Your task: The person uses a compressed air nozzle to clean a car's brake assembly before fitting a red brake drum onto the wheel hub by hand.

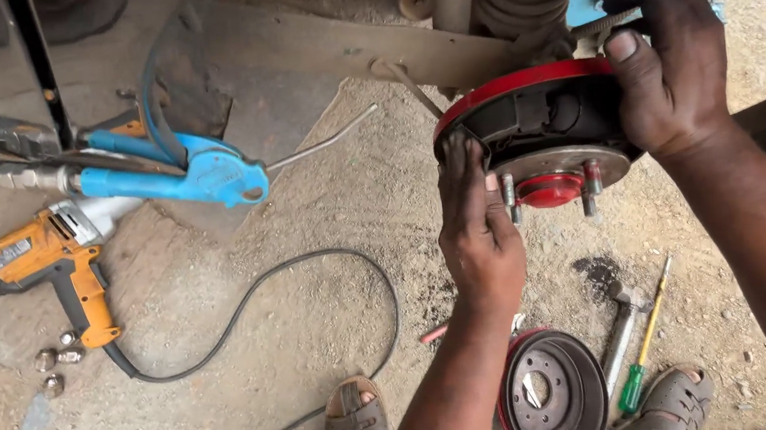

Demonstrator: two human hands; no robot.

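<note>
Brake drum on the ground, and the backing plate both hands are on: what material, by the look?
Brake drum: likely cast metal, dull grey inside, red painted rim. Backing plate: seemingly painted steel, glossy red edge. Left hand and right hand grip the assembly.

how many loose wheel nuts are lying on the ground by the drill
4, clustered on the sandy ground left of the orange impact drill's handle: one upper nut, one beside it, one further left, one lowest. More could be hidden in the dirt.

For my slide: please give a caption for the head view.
Both hands, left and right, grip a red brake assembly.
</note>
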